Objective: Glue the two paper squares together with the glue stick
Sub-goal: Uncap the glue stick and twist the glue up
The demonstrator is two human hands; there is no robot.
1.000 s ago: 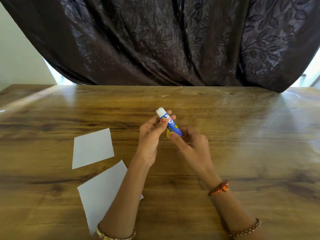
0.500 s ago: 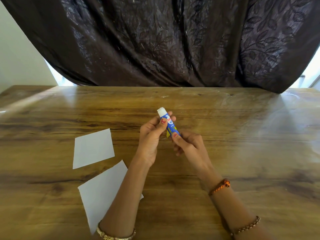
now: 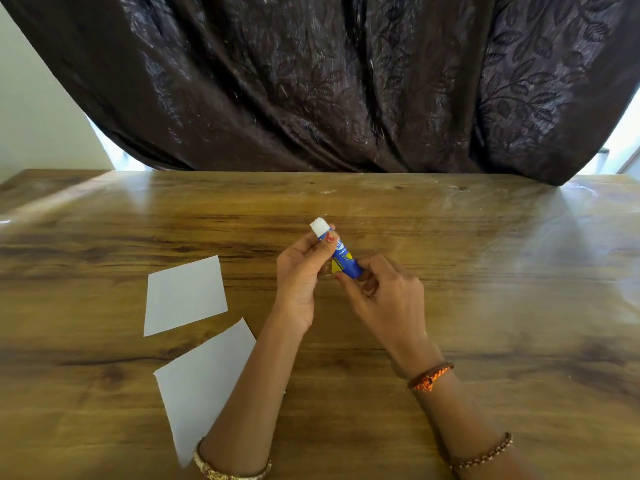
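Two white paper squares lie flat on the wooden surface (image 3: pixel 485 306), toward its left side. The farther paper square (image 3: pixel 185 295) sits apart from the nearer paper square (image 3: pixel 204 382), whose right part is hidden under the left forearm. Both are plain and unmarked.

Near the middle of the surface, held above it, is the glue stick (image 3: pixel 341 259): a blue tube with yellow and white printing and a white end. Its long axis slants, the white end pointing up and to the far left, the blue base down toward the near right. The left hand (image 3: pixel 301 271) grips the upper part, fingers curled round the tube just under the white end. The right hand (image 3: pixel 384 299) pinches the base between thumb and fingertips.

Compared with half a second ago, more of the blue tube shows between the two hands, and the right fingers have shifted lower on the base. The papers have not moved.
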